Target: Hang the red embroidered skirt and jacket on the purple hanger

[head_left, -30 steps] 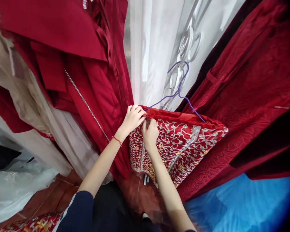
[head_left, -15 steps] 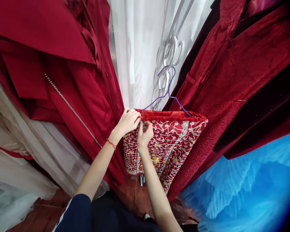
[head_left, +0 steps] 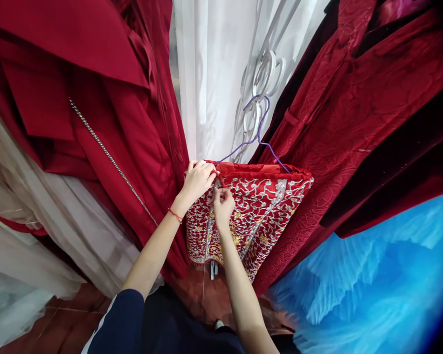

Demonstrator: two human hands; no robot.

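Garment on hanger (clothes either side).

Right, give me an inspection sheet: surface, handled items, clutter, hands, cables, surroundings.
Surface: red-brown tiled floor, partly visible.
Handled items: red garment, embroidered in silver and gold; purple hanger at its top edge.
Clutter: silver chain against the red clothing on the left.
Hands: left hand gripping the garment's top edge near its left corner; right hand just below, curled, its hold unclear.
Cables: nothing seen.
Surroundings: white hanging fabric ahead, dark red garments right, pale fabric left, blue fabric lower right.
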